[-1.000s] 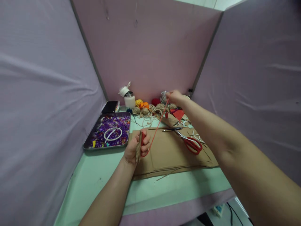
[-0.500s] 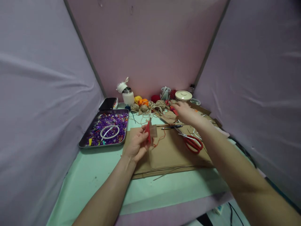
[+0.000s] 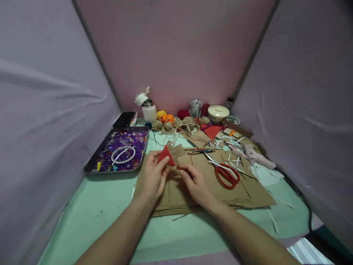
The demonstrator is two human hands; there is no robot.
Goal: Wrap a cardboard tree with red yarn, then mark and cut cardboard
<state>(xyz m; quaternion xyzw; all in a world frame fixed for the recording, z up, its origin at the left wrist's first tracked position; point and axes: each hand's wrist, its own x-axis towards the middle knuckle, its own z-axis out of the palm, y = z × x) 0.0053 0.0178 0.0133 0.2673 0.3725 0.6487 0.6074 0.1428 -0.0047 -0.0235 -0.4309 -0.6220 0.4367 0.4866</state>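
Note:
My left hand (image 3: 156, 173) grips a small cardboard piece (image 3: 177, 154) wrapped in red yarn (image 3: 166, 156); the wrapped part is triangular, and a bare brown flap sticks out on its right. At the lower right corner of the piece, the fingers of my right hand (image 3: 194, 180) are pinched on a bit of red yarn. A loose strand of that colour lies on the cardboard sheets (image 3: 176, 198) under both hands. Red-handled scissors (image 3: 226, 176) rest with blades parted to the right, and a pen (image 3: 202, 151) lies beyond.
At left is a metal tray (image 3: 90, 170) of purple beads with a white ring (image 3: 123, 155) on top. Yarn balls (image 3: 168, 118), a white bottle (image 3: 149, 111) and a lidded bowl (image 3: 218, 113) stand behind. A red triangle (image 3: 212, 131), paper scraps and a pink glue gun (image 3: 257, 156) lie right.
My right hand has come back from the red triangle at the rear to the yarn beside my left hand. The wrapped piece has turned so its red face shows.

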